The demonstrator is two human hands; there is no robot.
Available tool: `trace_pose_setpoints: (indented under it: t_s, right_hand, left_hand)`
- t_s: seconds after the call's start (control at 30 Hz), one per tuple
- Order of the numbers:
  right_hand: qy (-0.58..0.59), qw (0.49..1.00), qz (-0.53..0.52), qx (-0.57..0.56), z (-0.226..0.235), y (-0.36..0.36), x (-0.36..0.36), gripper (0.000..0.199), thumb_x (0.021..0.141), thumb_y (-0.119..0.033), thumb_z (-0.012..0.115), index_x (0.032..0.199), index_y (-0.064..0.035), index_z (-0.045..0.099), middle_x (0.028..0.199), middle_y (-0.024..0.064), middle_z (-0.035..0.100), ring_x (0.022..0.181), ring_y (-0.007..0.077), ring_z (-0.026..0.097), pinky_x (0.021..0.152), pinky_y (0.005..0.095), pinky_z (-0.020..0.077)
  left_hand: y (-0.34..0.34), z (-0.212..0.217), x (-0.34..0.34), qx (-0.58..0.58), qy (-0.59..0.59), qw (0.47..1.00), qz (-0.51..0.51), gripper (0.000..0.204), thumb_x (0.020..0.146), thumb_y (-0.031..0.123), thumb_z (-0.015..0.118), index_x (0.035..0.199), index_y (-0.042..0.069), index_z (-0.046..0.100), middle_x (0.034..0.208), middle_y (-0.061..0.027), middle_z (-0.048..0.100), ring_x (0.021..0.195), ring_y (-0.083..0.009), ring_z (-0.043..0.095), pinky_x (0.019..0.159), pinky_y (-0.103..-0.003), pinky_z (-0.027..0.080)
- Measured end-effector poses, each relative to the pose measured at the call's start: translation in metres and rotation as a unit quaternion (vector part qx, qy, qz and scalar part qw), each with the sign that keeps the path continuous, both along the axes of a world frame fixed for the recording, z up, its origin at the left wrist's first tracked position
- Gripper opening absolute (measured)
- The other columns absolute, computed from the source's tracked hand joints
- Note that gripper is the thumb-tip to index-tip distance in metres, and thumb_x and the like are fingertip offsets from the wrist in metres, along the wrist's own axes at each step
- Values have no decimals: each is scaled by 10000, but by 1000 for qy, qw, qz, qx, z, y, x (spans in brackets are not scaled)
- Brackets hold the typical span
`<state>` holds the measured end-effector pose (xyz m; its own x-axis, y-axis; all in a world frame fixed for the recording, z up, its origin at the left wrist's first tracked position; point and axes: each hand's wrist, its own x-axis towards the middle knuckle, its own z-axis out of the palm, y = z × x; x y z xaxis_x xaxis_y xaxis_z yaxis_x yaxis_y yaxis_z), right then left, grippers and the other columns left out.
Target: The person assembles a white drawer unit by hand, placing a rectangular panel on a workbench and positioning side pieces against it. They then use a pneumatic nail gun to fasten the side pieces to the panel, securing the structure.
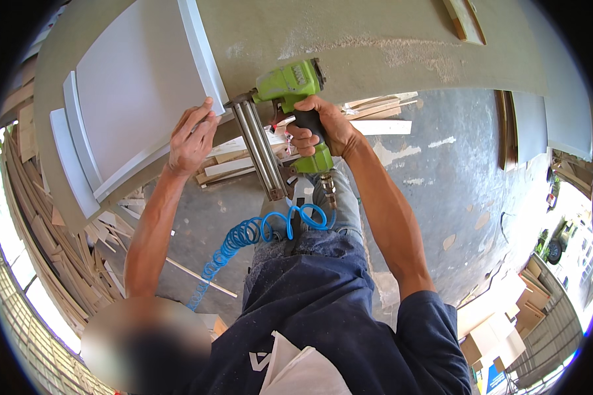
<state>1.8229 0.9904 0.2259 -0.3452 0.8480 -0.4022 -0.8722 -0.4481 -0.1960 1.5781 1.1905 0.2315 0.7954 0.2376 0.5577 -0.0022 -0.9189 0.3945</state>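
My right hand (pixel 326 128) grips the black handle of a green nail gun (pixel 287 80). Its long silver magazine slants down toward my legs, and the nose is close to the near right corner of a white panel (pixel 141 72). A blue coiled air hose (pixel 244 232) hangs in front of my thighs, beside the gun's metal air fitting. At that same corner my left hand (pixel 192 138) has its fingers loosely stretched out, fingertips at the white edge strip (pixel 202 56). Its thumb is hard to make out.
The panel lies on a dusty greenish-brown worktable (pixel 375 66); two white strips (pixel 74 161) lie along its left side. A wooden piece (pixel 466 21) rests at the table's far right. Below are wood offcuts (pixel 379 115), with stacked long boards (pixel 43 230) at left and cardboard pieces (pixel 501 329) at lower right.
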Motion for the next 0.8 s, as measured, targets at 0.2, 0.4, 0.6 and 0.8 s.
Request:
trace_pose_setpoints:
  t_s: [0.2, 0.4, 0.6, 0.8]
  right_hand:
    - [12, 1000, 1, -1, 0, 0, 1, 482, 982, -336, 503, 1236, 65, 586, 614, 4, 422, 505, 105, 375, 506, 310, 377]
    - [32, 999, 1, 3, -3, 1, 1, 477, 986, -336, 502, 1236, 61, 587, 610, 5, 415, 507, 107, 370, 508, 309, 372]
    - [27, 1000, -2, 11, -4, 0, 1, 473, 989, -344, 509, 1238, 52, 583, 607, 16, 434, 508, 112, 380, 512, 311, 381]
    - [22, 1000, -12, -14, -5, -2, 1, 412, 990, -342, 514, 1152, 30, 580, 610, 35, 466, 504, 119, 397, 513, 317, 394]
  left_hand:
    - [0, -2, -2, -9, 3, 1000, 1, 177, 810, -118, 776, 957, -108, 679, 1249, -179, 696, 874, -305, 680, 736, -370, 596]
    - [1, -3, -2, -6, 1, 1000, -1, 179, 807, -117, 779, 953, -107, 676, 1265, -180, 690, 871, -300, 678, 736, -368, 599]
    - [1, -1, -1, 0, 5, 1000, 1, 183, 804, -117, 782, 953, -105, 676, 1270, -168, 691, 869, -300, 675, 730, -368, 600]
    - [0, -1, -1, -3, 0, 1000, -1, 185, 803, -120, 780, 957, -102, 678, 1273, -160, 689, 866, -296, 673, 725, -367, 599]
